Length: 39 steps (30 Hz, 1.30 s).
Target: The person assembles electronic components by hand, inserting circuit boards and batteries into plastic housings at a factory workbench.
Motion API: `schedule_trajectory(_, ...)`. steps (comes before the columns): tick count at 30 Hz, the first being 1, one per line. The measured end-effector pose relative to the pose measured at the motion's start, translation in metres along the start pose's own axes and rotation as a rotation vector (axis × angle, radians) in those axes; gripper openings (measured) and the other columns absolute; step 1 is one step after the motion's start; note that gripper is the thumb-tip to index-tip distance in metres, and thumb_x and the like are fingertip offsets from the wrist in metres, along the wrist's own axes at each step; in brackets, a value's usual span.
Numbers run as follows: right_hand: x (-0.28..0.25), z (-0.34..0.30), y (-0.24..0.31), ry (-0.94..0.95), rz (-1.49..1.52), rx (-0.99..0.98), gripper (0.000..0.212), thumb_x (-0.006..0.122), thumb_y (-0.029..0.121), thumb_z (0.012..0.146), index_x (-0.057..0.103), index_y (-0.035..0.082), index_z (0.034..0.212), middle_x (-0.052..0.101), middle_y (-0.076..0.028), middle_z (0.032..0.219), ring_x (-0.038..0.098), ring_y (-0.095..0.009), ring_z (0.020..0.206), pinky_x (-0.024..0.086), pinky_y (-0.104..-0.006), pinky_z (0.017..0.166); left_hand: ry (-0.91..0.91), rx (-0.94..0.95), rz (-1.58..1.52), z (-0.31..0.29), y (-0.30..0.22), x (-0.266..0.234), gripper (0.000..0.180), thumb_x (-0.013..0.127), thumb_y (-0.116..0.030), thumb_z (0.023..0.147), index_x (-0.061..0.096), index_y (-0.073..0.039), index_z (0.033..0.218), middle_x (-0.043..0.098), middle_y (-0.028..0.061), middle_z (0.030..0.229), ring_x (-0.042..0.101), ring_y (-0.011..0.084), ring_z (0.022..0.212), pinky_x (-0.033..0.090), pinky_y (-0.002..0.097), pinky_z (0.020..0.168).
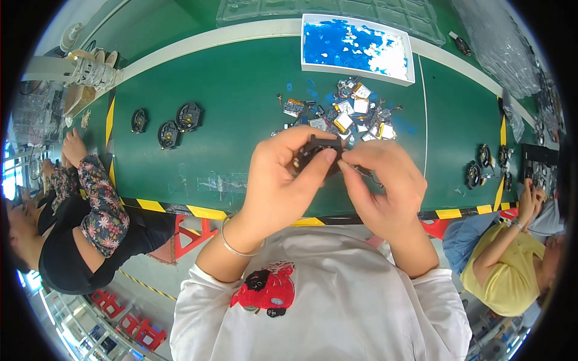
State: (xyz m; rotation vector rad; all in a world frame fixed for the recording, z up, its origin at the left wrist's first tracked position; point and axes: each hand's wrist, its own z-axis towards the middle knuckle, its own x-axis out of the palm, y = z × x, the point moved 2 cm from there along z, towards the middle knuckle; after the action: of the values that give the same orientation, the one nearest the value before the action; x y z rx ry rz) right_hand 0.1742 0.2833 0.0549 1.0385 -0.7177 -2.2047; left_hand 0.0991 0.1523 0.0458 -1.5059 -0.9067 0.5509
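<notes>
My left hand (280, 180) is closed around a black plastic housing (316, 145), with the thumb pressed on its near side. My right hand (388, 183) pinches at the housing's right edge; a small dark part with thin wires (363, 171) shows by its fingers, partly hidden. Just beyond both hands lies a pile of small silver battery packs with wires (361, 106). Farther left on the green table (235, 90) rest three round black housings (189, 117) with electronics inside.
A white box (412, 71) of blue and white bits stands behind the pile. More black round parts (473, 174) sit at the right. A clear plastic tray (331, 11) lies beyond the rail. Co-workers sit at left (90, 228) and right (503, 271). Yellow-black tape (208, 212) marks the near edge.
</notes>
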Motion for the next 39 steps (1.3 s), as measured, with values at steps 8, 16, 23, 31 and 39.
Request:
schedule_trajectory(8,-0.003,-0.017,-0.037,0.202,0.916,0.793,0.014,0.060,-0.004,0.081,0.061,-0.003,0.095,0.060,-0.003,0.088,0.055,-0.009,0.078,0.044,-0.0212,0.067,0.076,-0.181,-0.173,0.014,0.014,-0.010,0.011,0.053,-0.003,0.089,0.060,0.001,0.096,0.066,0.0094,0.090,0.064,0.0111,0.072,0.052,0.0232,0.060)
schedule_trajectory(16,-0.017,-0.003,-0.036,0.082,0.657,0.546,0.016,0.057,-0.004,0.084,0.066,-0.002,0.097,0.061,-0.005,0.090,0.056,-0.010,0.080,0.042,-0.0212,0.067,0.316,-0.412,-0.486,0.012,0.014,-0.006,0.017,0.060,-0.008,0.085,0.058,0.001,0.099,0.065,0.0121,0.090,0.068,0.0189,0.077,0.057,0.0270,0.059)
schedule_trajectory(23,-0.022,-0.003,-0.028,0.100,0.790,0.696,0.014,0.061,-0.009,0.081,0.063,-0.004,0.094,0.064,-0.005,0.079,0.061,-0.011,0.068,0.049,-0.0221,0.063,0.162,-0.408,-0.218,0.012,0.011,0.004,0.013,0.066,-0.011,0.086,0.063,0.002,0.085,0.065,0.0076,0.074,0.066,0.0147,0.070,0.055,0.0254,0.057)
schedule_trajectory(31,-0.022,-0.013,-0.020,0.185,0.499,0.559,0.011,0.064,-0.012,0.077,0.061,-0.004,0.085,0.061,-0.007,0.084,0.065,-0.015,0.076,0.053,-0.0262,0.069,0.104,-0.471,-0.467,0.011,0.025,0.010,0.016,0.067,-0.012,0.084,0.065,0.001,0.093,0.067,0.0107,0.087,0.067,0.0173,0.076,0.056,0.0311,0.064)
schedule_trajectory(39,-0.015,-0.011,-0.047,0.333,1.169,0.827,0.005,0.067,-0.003,0.079,0.065,-0.001,0.083,0.059,-0.001,0.078,0.058,-0.012,0.067,0.045,-0.0227,0.062,0.269,-0.579,-0.587,0.012,0.024,0.006,0.018,0.067,-0.012,0.083,0.064,0.000,0.096,0.067,0.0126,0.089,0.068,0.0222,0.078,0.057,0.0342,0.064)
